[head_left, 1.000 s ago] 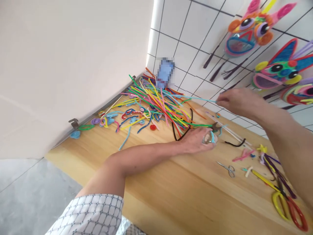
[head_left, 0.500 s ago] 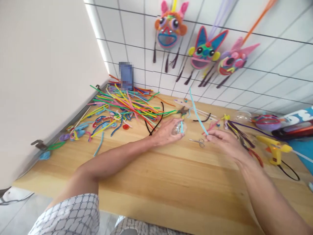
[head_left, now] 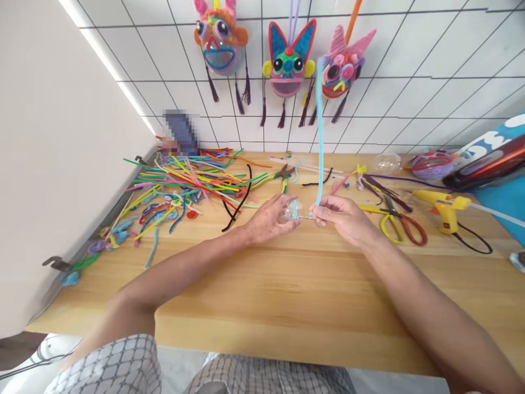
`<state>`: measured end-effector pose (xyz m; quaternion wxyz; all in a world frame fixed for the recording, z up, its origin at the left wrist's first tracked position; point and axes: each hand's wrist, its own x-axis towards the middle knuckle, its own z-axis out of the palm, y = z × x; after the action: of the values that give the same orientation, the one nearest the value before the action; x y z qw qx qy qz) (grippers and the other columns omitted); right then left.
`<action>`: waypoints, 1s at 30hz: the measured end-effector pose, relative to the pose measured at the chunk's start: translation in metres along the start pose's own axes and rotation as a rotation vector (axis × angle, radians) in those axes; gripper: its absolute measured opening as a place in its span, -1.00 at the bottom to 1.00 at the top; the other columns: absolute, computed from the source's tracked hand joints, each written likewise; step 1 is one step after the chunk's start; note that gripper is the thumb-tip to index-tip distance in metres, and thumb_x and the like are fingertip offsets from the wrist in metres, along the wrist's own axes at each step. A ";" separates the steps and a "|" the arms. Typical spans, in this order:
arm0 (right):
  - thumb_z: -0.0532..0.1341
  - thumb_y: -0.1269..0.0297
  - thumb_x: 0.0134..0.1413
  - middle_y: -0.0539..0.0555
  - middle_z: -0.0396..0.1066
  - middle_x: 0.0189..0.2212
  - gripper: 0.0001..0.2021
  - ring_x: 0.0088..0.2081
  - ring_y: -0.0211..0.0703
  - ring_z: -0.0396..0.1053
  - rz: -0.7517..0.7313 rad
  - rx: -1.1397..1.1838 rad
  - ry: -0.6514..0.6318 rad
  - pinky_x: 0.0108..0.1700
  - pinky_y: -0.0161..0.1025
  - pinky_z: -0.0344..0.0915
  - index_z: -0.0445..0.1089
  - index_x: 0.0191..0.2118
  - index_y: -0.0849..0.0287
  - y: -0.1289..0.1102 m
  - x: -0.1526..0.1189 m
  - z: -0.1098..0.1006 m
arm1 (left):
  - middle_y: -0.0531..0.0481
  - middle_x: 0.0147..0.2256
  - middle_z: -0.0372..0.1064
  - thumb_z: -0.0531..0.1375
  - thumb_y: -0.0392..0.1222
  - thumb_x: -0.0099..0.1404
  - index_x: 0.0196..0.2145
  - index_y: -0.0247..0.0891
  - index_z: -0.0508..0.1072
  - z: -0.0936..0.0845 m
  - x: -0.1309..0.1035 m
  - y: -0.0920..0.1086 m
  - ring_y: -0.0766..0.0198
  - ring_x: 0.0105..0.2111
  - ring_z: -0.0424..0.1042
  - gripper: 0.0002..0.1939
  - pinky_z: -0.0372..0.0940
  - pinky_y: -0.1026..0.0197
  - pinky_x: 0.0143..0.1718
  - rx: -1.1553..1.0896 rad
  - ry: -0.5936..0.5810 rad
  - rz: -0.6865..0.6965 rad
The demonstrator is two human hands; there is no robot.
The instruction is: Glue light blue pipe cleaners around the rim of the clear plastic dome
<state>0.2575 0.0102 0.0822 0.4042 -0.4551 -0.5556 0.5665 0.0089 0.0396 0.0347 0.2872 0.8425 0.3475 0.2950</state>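
Cupping a clear, blue-striped container (head_left: 294, 210), left grip (head_left: 270, 220) faces right grip (head_left: 343, 215) pinching blue pipe cleaner (head_left: 320, 142).

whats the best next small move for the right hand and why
Probably bring the lower end of the light blue pipe cleaner to the clear plastic piece: the right hand pinches it near that end, and the left hand holds the piece close by, with a light blue strip on it.
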 end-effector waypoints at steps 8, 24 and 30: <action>0.62 -0.35 -0.16 0.00 0.49 -0.50 -0.42 -0.44 -0.22 0.34 -0.017 -0.119 0.046 -0.35 -0.20 0.30 0.63 -0.35 0.10 0.006 0.000 0.005 | -0.28 0.25 0.46 0.30 0.03 0.49 0.42 -0.20 0.31 0.019 -0.010 -0.021 -0.03 0.23 0.51 -0.35 0.47 -0.10 0.30 -0.053 0.076 0.113; 0.58 -0.36 -0.08 -0.03 0.45 -0.46 -0.43 -0.40 -0.20 0.31 -0.021 -0.299 0.030 -0.25 -0.17 0.32 0.56 -0.41 0.09 0.001 0.009 0.020 | -0.31 0.29 0.43 0.26 0.07 0.52 0.45 -0.17 0.26 0.019 -0.008 -0.024 -0.09 0.26 0.48 -0.34 0.43 -0.19 0.33 -0.110 0.051 0.174; 0.57 -0.37 -0.08 -0.05 0.39 -0.48 -0.42 -0.42 -0.22 0.24 0.005 -0.319 0.041 -0.30 -0.19 0.21 0.55 -0.42 0.10 0.009 0.011 0.017 | -0.33 0.31 0.42 0.25 0.13 0.53 0.45 -0.19 0.26 0.021 -0.006 -0.025 -0.11 0.29 0.46 -0.32 0.43 -0.20 0.33 -0.128 0.058 0.185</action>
<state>0.2384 0.0157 0.0721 0.3366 -0.5261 -0.6292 0.4627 0.0096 0.0436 0.0013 0.3016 0.8420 0.2570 0.3661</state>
